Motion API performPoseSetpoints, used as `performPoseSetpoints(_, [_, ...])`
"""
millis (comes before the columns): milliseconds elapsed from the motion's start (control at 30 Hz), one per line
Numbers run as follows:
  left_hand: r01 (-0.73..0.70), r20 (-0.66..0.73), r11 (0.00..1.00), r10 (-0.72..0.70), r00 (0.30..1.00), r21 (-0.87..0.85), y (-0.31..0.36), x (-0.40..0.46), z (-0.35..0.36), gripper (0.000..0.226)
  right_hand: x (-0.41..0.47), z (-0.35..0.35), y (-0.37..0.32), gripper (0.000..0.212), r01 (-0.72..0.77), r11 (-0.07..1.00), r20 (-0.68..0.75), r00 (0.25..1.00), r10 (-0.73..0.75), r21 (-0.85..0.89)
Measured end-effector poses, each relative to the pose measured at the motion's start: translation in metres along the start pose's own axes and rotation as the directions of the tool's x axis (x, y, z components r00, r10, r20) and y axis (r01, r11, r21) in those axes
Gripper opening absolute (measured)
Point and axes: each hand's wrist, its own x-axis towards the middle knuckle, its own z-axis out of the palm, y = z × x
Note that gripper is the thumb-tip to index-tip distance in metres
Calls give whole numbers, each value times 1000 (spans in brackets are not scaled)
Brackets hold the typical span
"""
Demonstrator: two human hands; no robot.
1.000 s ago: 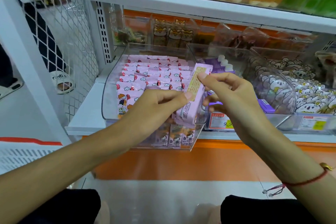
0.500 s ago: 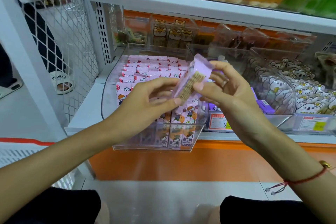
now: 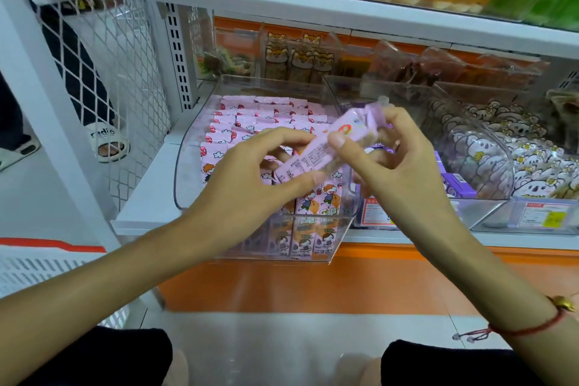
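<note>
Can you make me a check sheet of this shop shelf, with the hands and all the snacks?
Surface: white shelf, with bins standing on it.
Job's things: purple snack packet, tilted, held above the clear bin of pink packets.
Clutter: koala packets in a bin further right; price tags at the front.
Grippers: left hand pinches the packet's lower end; right hand pinches its upper end.
Cables: nothing seen.
Surroundings: mesh side panel, a sandalled foot behind it, white basket at left.

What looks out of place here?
The lilac packet pinched between left hand and right hand over the clear bin: that bin holds pink cartoon packets, while purple packets lie to its right. Likely a stray. Nothing spilled or damaged.
</note>
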Motion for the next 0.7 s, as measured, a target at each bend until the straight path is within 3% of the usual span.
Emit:
performPoseSetpoints(100, [15, 47, 999, -13, 999, -29, 7, -2, 0, 26, 3, -3, 3, 37, -47, 997, -9, 999, 47, 57])
performPoseSetpoints(233, [242, 170, 954, -212, 962, -178, 14, 2, -7, 40, 5, -9, 3, 35, -124, 945, 121, 988, 91, 303])
performPoseSetpoints(367, [345, 266, 885, -267, 926, -312, 12, 6, -13, 24, 7, -5, 5, 53, -141, 917, 153, 984, 89, 372])
performPoseSetpoints(433, [327, 224, 889, -265, 938, -320, 10, 6, -14, 26, 8, -5, 6, 56, -162, 909, 151, 982, 111, 384])
performPoseSetpoints(533, [206, 84, 956, -192, 978, -208, 4, 7, -14, 34, 8, -4, 8, 35, -166, 932, 207, 973, 102, 322])
performPoseSetpoints(700, [115, 50, 985, -109, 993, -129, 4, 5, -9, 28, 1, 3, 2, 41, -88, 968, 151, 987, 53, 236])
